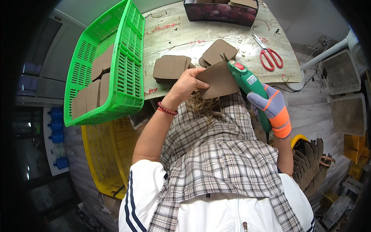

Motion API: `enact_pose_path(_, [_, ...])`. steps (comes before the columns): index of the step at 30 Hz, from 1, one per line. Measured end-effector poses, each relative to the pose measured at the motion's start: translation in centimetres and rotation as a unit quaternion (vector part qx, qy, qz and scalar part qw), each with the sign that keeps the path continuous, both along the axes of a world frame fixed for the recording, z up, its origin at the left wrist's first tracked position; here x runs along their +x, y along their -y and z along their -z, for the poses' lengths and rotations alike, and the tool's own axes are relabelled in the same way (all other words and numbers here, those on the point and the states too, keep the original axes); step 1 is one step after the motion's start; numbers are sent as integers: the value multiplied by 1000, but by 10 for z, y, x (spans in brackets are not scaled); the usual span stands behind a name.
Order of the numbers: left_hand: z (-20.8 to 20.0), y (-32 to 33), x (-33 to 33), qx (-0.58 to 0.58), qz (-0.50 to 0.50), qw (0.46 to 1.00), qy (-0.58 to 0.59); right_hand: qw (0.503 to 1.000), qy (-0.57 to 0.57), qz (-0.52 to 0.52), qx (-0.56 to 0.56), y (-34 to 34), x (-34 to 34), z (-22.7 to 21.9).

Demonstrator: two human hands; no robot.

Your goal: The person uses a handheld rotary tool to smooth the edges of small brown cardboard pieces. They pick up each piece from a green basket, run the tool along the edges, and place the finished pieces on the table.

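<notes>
A brown square pad with rounded corners (221, 80) is pinched at its left edge by my bare left hand (189, 83). My right hand (271, 106), in a grey and orange glove, grips green electric scissors (247, 77) with a red button. Their dark blades lie at the pad's upper right corner; whether they touch it I cannot tell. Brown trimmed strips (206, 105) are heaped on my plaid apron below the pad. Just beyond my left hand is a stack of brown pads (171, 67) on the table, and more pads (219, 52) lie behind the held one.
On the worn table (166, 38) lie red-handled scissors (270, 56) at the right. A dark box (220, 14) stands at the back. A green crate (127, 58) with pads is at the left, above a yellow crate (102, 154). More brown pieces (309, 164) stand at my right.
</notes>
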State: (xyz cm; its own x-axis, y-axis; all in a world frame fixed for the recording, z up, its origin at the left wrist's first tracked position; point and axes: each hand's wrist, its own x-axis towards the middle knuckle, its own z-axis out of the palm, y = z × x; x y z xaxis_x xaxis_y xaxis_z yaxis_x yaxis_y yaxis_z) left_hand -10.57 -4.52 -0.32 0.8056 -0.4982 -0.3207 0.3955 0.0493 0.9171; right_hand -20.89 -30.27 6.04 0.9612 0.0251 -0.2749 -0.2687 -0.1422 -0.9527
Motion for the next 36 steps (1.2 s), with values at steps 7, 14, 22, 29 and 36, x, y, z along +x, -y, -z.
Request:
enact_pose_path(7, [-4,-18,7,-83,-58,995,10,999,13,11,-49,8,-1,1])
enact_pose_path(14, [-10,-30,14,-98,-93,990,34,999,3,-18,-43,4,-11,9])
enact_pose_path(22, [-13,-22,12,7,-6,998,59,999,-5,-16,-29,1,-5,3])
enact_pose_path(29, [-32,-24,21,155,92,973,146,999,-30,-36,-6,7,-6,1])
enact_pose_path(36, [-49,-37,36,236,79,946,207,996,-39,-81,-18,5,-8,0])
